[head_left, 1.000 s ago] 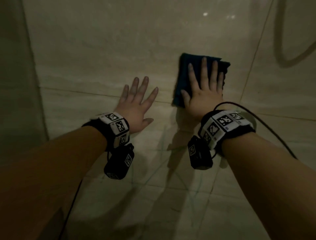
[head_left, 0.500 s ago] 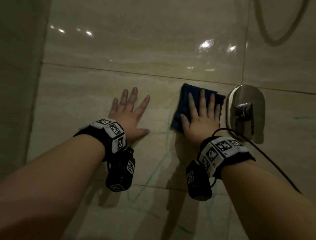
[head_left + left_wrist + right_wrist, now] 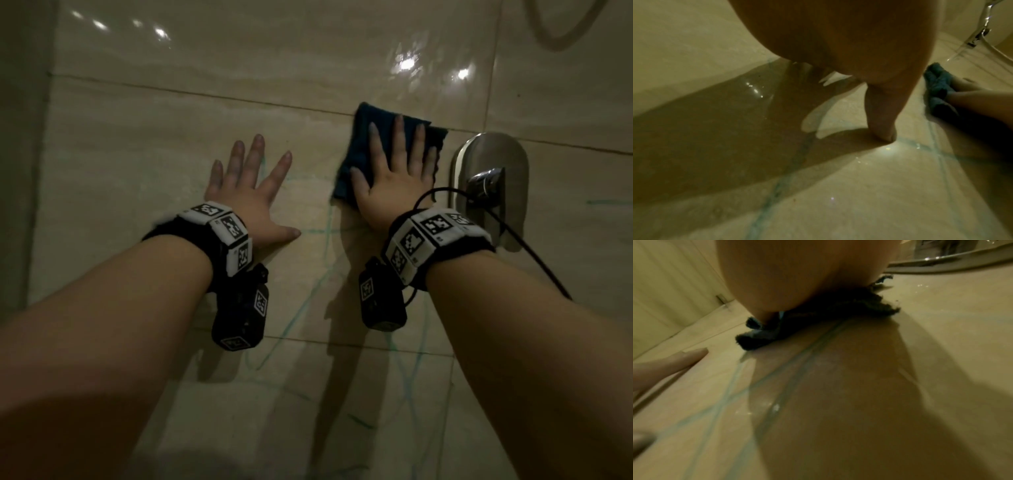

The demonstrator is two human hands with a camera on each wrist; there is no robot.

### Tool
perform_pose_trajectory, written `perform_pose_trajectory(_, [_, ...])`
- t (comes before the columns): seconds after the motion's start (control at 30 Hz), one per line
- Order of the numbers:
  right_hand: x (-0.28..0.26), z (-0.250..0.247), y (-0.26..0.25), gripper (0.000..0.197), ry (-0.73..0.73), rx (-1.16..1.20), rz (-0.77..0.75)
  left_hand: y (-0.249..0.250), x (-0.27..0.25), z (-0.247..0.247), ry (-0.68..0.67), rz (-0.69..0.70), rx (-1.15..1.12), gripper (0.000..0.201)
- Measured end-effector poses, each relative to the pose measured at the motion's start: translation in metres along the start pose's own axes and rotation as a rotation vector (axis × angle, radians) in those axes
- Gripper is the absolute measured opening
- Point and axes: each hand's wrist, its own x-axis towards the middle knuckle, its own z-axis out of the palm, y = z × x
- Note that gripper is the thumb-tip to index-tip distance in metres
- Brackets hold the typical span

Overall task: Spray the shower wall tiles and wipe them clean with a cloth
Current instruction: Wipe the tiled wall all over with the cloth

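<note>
A folded dark blue cloth [image 3: 359, 147] lies flat against the beige shower wall tiles [image 3: 154, 144]. My right hand [image 3: 394, 171] presses it to the wall with straight, spread fingers. Seen from the right wrist, the cloth [image 3: 764, 335] bunches under the palm. To its left, my left hand [image 3: 250, 192] rests flat on the bare tile, fingers spread, holding nothing. The left wrist view shows my thumb [image 3: 881, 123] touching the wet tile and the cloth [image 3: 937, 86] off to the right. Faint teal streaks [image 3: 308, 298] cross the tiles below the hands. No spray bottle is in view.
A chrome shower valve plate with a lever handle [image 3: 489, 185] sits on the wall just right of the cloth. A shower hose [image 3: 565, 34] loops at the top right. A wall corner [image 3: 41, 137] runs down the left side. A black cable [image 3: 534, 260] trails from my right wrist.
The right hand slid the cloth down the wall until it sat beside the valve plate, and over the last half second shifted it slightly back up. The left hand stays flat on the tile.
</note>
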Motion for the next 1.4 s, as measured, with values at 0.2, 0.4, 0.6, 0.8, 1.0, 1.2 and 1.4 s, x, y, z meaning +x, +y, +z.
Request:
perform_pose_trajectory(0.2, [-0.024, 0.006, -0.002, 0.067, -0.073, 0.004, -0.052, 0.002, 0.000, 0.001, 0.012, -0.024, 0.024, 0.114])
perform_pose_trajectory(0.4, [-0.028, 0.006, -0.007, 0.064, -0.103, -0.012, -0.054, 0.004, 0.001, 0.001, 0.007, -0.037, 0.050, 0.116])
perform_pose_trajectory(0.6, [0.007, -0.013, -0.020, 0.064, -0.073, 0.027, -0.041, 0.007, 0.000, 0.000, 0.003, -0.041, 0.045, 0.116])
perform_pose_trajectory(0.8, [-0.003, -0.003, -0.022, 0.064, -0.012, 0.012, -0.041, 0.004, -0.002, -0.001, 0.008, -0.027, 0.037, 0.116])
perform_pose_trajectory(1.0, [-0.044, 0.025, -0.015, 0.065, -0.065, -0.021, -0.059, 0.003, -0.002, -0.001, 0.008, -0.022, 0.045, 0.117])
perform_pose_trajectory(1.2, [-0.037, 0.022, -0.011, 0.065, -0.064, -0.031, -0.070, 0.006, -0.002, 0.001, 0.022, -0.026, 0.043, 0.117])
perform_pose_trajectory(1.4, [-0.009, 0.008, -0.006, 0.063, -0.012, -0.003, -0.047, 0.005, 0.000, 0.002, 0.029, -0.031, 0.055, 0.118])
